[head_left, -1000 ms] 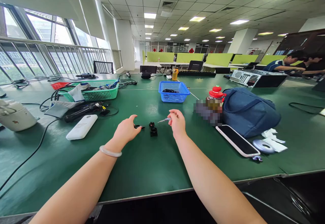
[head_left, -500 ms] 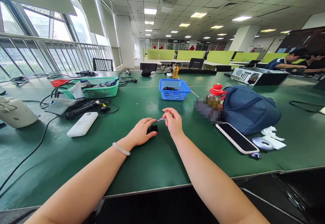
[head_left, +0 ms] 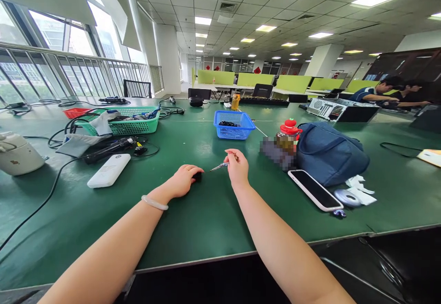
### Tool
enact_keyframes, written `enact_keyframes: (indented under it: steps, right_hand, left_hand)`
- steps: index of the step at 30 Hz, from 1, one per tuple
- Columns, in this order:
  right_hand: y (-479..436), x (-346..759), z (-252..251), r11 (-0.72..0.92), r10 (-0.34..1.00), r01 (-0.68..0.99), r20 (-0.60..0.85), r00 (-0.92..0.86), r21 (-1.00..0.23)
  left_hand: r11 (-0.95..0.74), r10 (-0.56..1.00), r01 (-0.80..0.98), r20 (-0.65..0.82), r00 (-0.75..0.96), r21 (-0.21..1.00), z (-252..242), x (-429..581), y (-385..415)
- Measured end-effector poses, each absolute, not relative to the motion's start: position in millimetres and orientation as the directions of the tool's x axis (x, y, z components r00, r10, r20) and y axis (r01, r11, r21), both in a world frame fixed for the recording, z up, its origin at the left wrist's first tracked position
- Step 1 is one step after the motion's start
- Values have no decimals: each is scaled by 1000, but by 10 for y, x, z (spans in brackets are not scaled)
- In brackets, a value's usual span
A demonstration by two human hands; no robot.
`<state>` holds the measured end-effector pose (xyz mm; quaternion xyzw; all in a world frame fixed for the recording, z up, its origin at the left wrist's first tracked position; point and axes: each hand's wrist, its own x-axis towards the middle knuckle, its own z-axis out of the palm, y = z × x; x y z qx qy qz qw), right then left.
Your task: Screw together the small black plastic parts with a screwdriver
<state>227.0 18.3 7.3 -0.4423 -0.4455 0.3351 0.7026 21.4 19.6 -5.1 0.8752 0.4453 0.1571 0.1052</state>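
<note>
The left hand (head_left: 182, 181) lies low on the green worktop (head_left: 206, 221) with its fingers curled over a small black part (head_left: 197, 175), so only a bit of the part peeks out by the fingertips. The part sits on the worktop near the middle, right in front of the person. The right hand (head_left: 237, 168) is just beside it, lifted a little, with its fingers pinched shut on a thin screwdriver (head_left: 219, 166). The screwdriver is tilted, and its tip points down and left at the black part, very close to it; you cannot tell if the tip touches. A pale bracelet (head_left: 154, 203) goes round the left wrist. Behind the hands stands a blue basket (head_left: 234, 125) with dark bits inside. Off to the left lie a white box (head_left: 109, 171), black cables and a green basket (head_left: 126, 121). To the right are a phone (head_left: 315, 190) lying flat, a blue bag (head_left: 329, 153) and a jar with a red lid (head_left: 288, 135). Far back on the right, other people sit at another desk.
</note>
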Motion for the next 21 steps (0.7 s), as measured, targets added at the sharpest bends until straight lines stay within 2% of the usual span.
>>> enact_keyframes:
  steps: [5, 7, 9, 13, 18, 21]
  right_hand:
    - [172, 2270, 76, 363, 874, -81, 309, 376, -928]
    - [172, 2268, 74, 359, 876, -80, 306, 372, -930]
    - [175, 2268, 70, 361, 877, -79, 310, 367, -929]
    - [176, 2273, 70, 366, 877, -78, 316, 362, -927]
    - [168, 2272, 88, 357, 883, -84, 307, 356, -930]
    - [163, 2265, 93, 345, 890, -85, 297, 346, -935]
  left_hand:
    - [-401, 915, 892, 139, 379, 209, 45, -187, 323]
    - [-259, 961, 953, 141, 239, 154, 109, -391, 367]
    - [-40, 990, 991, 139, 22, 127, 164, -590, 404]
    - [191, 970, 969, 119, -210, 155, 234, -844, 450]
    - [305, 939, 918, 81, -335, 253, 325, -796, 447]
    - [329, 919, 903, 126, -374, 276, 344, -751, 437]
